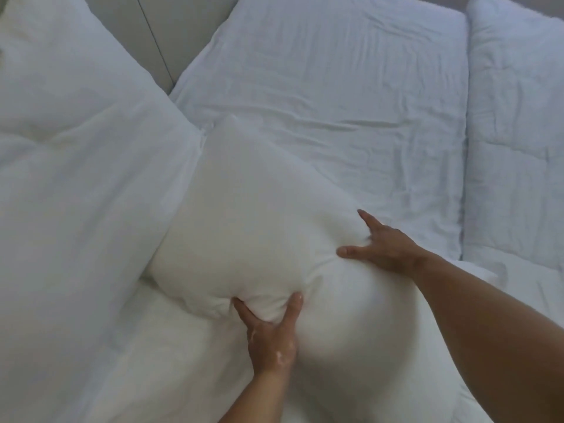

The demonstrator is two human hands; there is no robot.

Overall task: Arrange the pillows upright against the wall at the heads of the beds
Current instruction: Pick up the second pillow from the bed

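A plump white pillow [256,227] lies tilted in the middle of the view, one corner pointing up toward the wall. My left hand [270,334] pinches its lower edge from below, fabric bunched between thumb and fingers. My right hand [381,245] presses into its right side, fingers spread and dug into the cover. A large white pillow [70,154] leans at the left. Another large white pillow [329,96] stands behind the held one, and a third [515,123] is at the far right.
A grey wall or headboard panel [180,29] with a vertical seam shows at the top between the left and middle pillows. White bedding [171,361] covers the mattress under my arms.
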